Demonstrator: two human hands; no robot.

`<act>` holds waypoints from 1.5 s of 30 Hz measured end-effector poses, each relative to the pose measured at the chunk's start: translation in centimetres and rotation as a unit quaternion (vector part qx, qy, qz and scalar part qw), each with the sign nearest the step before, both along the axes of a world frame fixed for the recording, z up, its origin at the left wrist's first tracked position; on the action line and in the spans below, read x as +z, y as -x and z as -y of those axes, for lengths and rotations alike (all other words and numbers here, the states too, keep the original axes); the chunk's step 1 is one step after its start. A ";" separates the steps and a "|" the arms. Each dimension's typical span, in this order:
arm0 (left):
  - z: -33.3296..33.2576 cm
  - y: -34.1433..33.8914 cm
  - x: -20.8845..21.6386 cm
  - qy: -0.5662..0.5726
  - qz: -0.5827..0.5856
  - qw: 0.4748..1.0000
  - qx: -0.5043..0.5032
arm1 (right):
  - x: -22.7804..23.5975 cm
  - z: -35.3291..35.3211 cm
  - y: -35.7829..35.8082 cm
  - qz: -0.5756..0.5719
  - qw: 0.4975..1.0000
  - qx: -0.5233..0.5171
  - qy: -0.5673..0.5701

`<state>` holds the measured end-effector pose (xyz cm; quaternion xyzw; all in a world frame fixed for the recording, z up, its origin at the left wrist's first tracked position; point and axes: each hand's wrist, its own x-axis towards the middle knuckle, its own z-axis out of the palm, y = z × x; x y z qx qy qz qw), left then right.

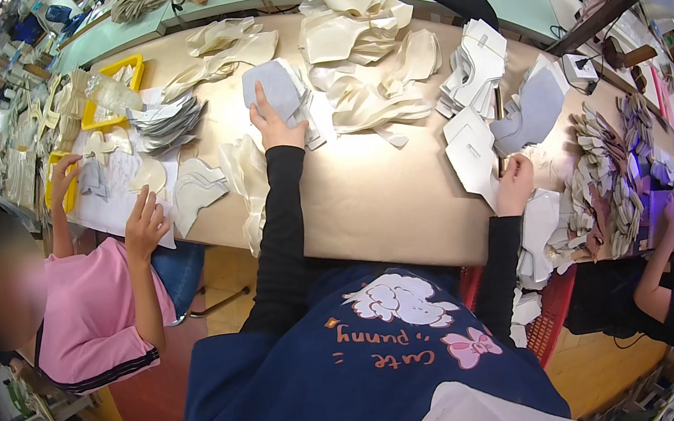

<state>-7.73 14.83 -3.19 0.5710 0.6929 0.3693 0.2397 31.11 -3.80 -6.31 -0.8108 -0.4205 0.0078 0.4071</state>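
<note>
My left hand (280, 129) lies on a stack of grey and white cut-out pieces (271, 82) at the middle of the table, its index finger stretched out over the grey top piece. At the right, my right hand (515, 185) is closed with curled fingers beside a stack of white cut-out pieces (470, 150). What it pinches, if anything, is too small to tell. Just beyond that hand lie grey pieces (539, 108) and another white stack (473, 65). Cream fabric-like pieces (380, 100) are heaped between my two hands, farther back.
A person in a pink shirt (97, 310) works at the left, both hands over the table, near yellow baskets (141, 63) and grey pieces (169, 122). Bundled strips (605, 177) cover the right side. A red basket (553, 322) stands beside me; another person (633, 296) is at far right.
</note>
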 end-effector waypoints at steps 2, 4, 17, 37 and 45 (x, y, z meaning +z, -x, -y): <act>0.0 0.4 0.0 -0.023 -0.012 1.000 0.008 | 1.3 0.3 0.1 -0.062 0.997 -0.019 -0.046; 0.0 0.5 0.0 -0.015 0.011 1.000 0.023 | 2.5 0.5 0.7 -0.083 0.992 -0.015 -0.091; -0.2 0.1 1.7 -0.064 -0.059 0.995 0.054 | 5.4 -0.5 4.3 0.103 0.991 0.066 -0.052; 7.1 -0.1 6.3 -0.115 0.709 0.695 -0.006 | 9.6 -0.3 15.7 -0.446 0.823 0.352 -0.009; 18.1 -6.4 4.7 -0.043 0.360 0.896 -0.256 | 10.3 -2.8 18.9 -0.728 0.595 0.340 0.006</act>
